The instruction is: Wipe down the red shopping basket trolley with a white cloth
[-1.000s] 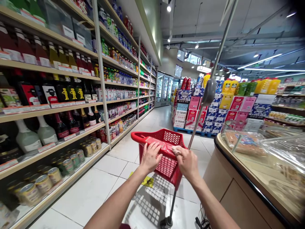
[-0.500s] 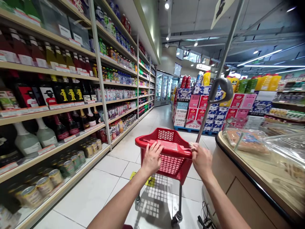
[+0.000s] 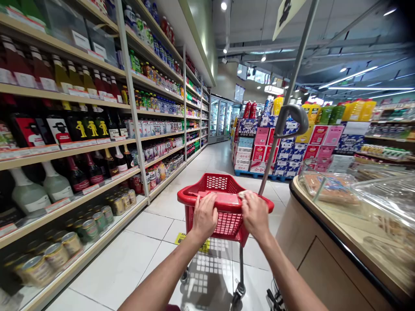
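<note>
A red plastic shopping cart (image 3: 223, 226) on grey metal legs with casters stands right in front of me. My left hand (image 3: 205, 218) lies over the left part of its handle, fingers curled over the bar. On the right part of the same handle is my right hand (image 3: 255, 214), its fingers bent over the bar. A small whitish thing (image 3: 241, 195) shows by the right fingertips; I cannot make out what it is. Between the hands a pale pink panel (image 3: 223, 198) covers the handle's middle. The fingertips' undersides are hidden.
Shelves of bottles and cans (image 3: 97, 142) line the left side. A display counter (image 3: 327, 233) with packed food stands close on the right. Ahead are stacked drink cartons (image 3: 259, 147) and a slanting grey pole (image 3: 292, 86). Black cables (image 3: 275, 298) lie by the counter's foot.
My right hand has shifted left along the handle, from the right corner toward the middle. The left hand keeps its hold. My view has moved slightly forward.
</note>
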The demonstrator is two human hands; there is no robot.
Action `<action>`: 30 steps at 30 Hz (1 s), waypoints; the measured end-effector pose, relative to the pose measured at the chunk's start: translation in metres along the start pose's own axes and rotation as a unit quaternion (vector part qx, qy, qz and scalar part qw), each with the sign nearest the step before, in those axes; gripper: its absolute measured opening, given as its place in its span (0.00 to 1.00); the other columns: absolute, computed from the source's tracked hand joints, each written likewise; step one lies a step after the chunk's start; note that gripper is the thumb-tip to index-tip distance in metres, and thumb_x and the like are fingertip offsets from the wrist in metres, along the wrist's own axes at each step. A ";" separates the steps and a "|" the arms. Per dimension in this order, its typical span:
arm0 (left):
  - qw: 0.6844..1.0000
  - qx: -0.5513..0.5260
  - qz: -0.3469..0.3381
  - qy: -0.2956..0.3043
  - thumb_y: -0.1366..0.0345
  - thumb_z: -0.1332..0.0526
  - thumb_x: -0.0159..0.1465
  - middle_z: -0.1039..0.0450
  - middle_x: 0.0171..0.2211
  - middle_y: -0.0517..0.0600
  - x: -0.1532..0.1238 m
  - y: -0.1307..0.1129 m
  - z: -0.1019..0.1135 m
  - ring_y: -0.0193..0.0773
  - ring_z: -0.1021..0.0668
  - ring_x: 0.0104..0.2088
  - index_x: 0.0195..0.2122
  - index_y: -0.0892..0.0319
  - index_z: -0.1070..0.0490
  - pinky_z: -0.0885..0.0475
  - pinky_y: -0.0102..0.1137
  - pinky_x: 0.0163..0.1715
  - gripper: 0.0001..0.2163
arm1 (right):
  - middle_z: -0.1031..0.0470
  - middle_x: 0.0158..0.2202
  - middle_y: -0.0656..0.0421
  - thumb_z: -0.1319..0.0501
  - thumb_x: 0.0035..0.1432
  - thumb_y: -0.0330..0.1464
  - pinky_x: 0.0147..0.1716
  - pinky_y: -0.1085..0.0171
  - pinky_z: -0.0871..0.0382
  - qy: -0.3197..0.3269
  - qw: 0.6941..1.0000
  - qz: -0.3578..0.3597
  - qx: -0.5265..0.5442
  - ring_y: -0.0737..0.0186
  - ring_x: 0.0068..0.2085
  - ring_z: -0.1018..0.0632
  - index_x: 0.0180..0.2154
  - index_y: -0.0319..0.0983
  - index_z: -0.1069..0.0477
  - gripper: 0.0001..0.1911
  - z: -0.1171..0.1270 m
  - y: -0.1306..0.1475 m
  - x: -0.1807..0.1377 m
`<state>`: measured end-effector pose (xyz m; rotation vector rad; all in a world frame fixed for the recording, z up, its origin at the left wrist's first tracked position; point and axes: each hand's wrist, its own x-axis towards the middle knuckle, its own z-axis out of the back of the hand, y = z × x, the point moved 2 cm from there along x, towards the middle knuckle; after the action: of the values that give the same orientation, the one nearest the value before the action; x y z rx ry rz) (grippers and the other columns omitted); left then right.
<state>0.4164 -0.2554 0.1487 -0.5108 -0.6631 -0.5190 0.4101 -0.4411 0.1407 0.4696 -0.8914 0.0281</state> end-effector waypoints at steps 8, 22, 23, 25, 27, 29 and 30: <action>0.994 0.013 -0.050 0.100 0.62 0.47 0.59 0.41 0.57 0.54 0.032 -0.041 -0.029 0.46 0.40 0.57 0.55 0.57 0.43 0.51 0.52 0.56 0.22 | 0.32 0.51 0.51 0.62 0.61 0.42 0.43 0.60 0.37 0.060 0.980 -0.023 0.187 0.59 0.46 0.28 0.61 0.38 0.57 0.29 -0.010 0.027 -0.005; 0.998 0.041 -0.037 0.035 0.64 0.48 0.60 0.38 0.54 0.58 0.031 0.004 -0.029 0.44 0.38 0.56 0.47 0.63 0.37 0.39 0.41 0.54 0.15 | 0.26 0.42 0.54 0.62 0.61 0.40 0.52 0.52 0.50 0.058 0.984 -0.002 0.167 0.60 0.48 0.31 0.57 0.37 0.47 0.26 -0.042 0.009 -0.011; 0.997 0.035 -0.051 0.037 0.63 0.48 0.60 0.38 0.55 0.57 0.033 0.003 -0.030 0.43 0.38 0.56 0.46 0.62 0.36 0.39 0.40 0.54 0.14 | 0.27 0.43 0.54 0.62 0.61 0.40 0.52 0.52 0.50 0.066 0.983 0.003 0.171 0.59 0.48 0.32 0.57 0.37 0.47 0.26 -0.042 0.007 -0.011; 0.999 0.038 -0.020 0.026 0.64 0.50 0.61 0.37 0.53 0.55 0.038 0.015 -0.018 0.42 0.37 0.55 0.42 0.60 0.34 0.40 0.40 0.54 0.11 | 0.27 0.43 0.53 0.62 0.61 0.41 0.53 0.51 0.52 0.073 0.982 0.003 0.176 0.59 0.50 0.33 0.57 0.36 0.48 0.27 -0.041 0.005 -0.012; 0.998 0.050 0.037 0.008 0.67 0.55 0.63 0.33 0.48 0.55 0.040 0.035 0.000 0.42 0.33 0.51 0.40 0.60 0.33 0.38 0.43 0.51 0.12 | 0.26 0.41 0.54 0.62 0.61 0.41 0.53 0.50 0.53 0.071 0.982 -0.005 0.178 0.58 0.49 0.33 0.58 0.36 0.50 0.27 -0.039 0.003 -0.012; 0.996 0.057 0.063 0.003 0.69 0.58 0.63 0.30 0.42 0.56 0.040 0.043 0.011 0.42 0.30 0.46 0.39 0.60 0.32 0.35 0.42 0.47 0.14 | 0.25 0.40 0.55 0.61 0.61 0.42 0.53 0.50 0.54 0.059 0.982 -0.014 0.177 0.57 0.49 0.32 0.58 0.37 0.49 0.27 -0.038 0.003 -0.012; 0.997 0.056 0.060 0.008 0.69 0.57 0.63 0.29 0.39 0.54 0.039 0.040 0.010 0.41 0.29 0.43 0.38 0.60 0.32 0.34 0.40 0.46 0.14 | 0.25 0.39 0.55 0.61 0.60 0.42 0.53 0.50 0.54 0.052 0.983 -0.018 0.176 0.57 0.48 0.32 0.57 0.37 0.49 0.27 -0.038 0.003 -0.013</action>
<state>0.4619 -0.2303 0.1717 -0.4371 -0.6382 -0.3694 0.4295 -0.4209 0.1112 0.8070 -0.7775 0.1787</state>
